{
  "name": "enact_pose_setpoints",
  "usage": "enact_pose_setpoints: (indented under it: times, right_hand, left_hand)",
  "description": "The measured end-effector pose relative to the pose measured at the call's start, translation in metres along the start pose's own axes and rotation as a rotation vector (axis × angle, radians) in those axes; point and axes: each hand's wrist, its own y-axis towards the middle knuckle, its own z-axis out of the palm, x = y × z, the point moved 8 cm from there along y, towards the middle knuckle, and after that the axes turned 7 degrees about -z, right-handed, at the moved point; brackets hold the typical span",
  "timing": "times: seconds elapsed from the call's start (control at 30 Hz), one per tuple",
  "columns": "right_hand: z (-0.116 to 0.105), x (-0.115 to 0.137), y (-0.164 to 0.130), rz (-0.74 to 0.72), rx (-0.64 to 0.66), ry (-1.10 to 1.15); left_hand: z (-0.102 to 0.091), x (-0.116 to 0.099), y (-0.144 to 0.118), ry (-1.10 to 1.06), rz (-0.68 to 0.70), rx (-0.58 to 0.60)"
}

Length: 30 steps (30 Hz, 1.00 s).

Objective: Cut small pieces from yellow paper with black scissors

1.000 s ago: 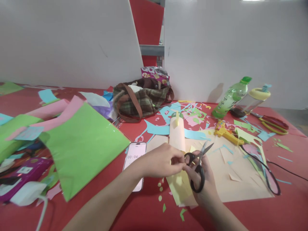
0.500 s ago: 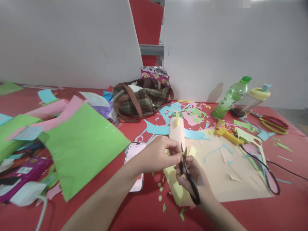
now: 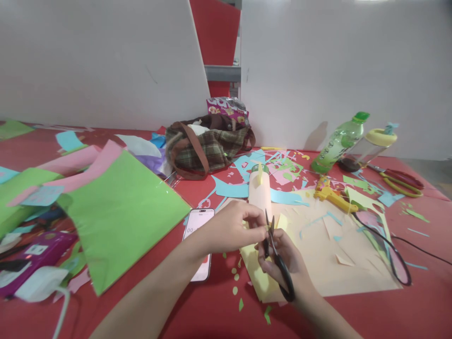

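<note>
Gripping black scissors (image 3: pixel 277 256), the right hand (image 3: pixel 282 261) meets the left hand (image 3: pixel 231 230).

On the desk (image 3: pixel 219 315), the phone (image 3: pixel 198 225) lies just left of the left hand (image 3: pixel 231 230), which meets the right hand (image 3: pixel 282 259) and its scissors (image 3: pixel 277 256) over a paper sheet (image 3: pixel 259 278). A paper tube (image 3: pixel 260 195) stands just behind the hands. Behind that, against the wall, sits a bag (image 3: pixel 208 146). Far right at the back lie two bottles (image 3: pixel 339 141), with a second pair of scissors (image 3: pixel 400 179) right of them. A glue gun (image 3: pixel 332 195) lies before the bottles. Large paper sheets (image 3: pixel 120 207) spread on the left.
</note>
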Motion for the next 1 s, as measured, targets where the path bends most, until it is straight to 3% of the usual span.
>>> enact_pose_setpoints:
  times: [0.3,0.7,1.0]
  right_hand:
    - [-0.002,-0.001,0.000,-0.010,-0.001,-0.005]
    - [-0.001,-0.003,0.000,-0.003,-0.003,-0.019]
    - [-0.001,-0.004,-0.001,0.007,-0.007,0.019]
  left_hand:
    - [0.001,0.002,0.000,-0.043,-0.035,0.021]
    - [0.013,0.014,0.003,-0.371,-0.135,0.155]
    - [0.014,0.019,0.003,-0.350,-0.153,0.146]
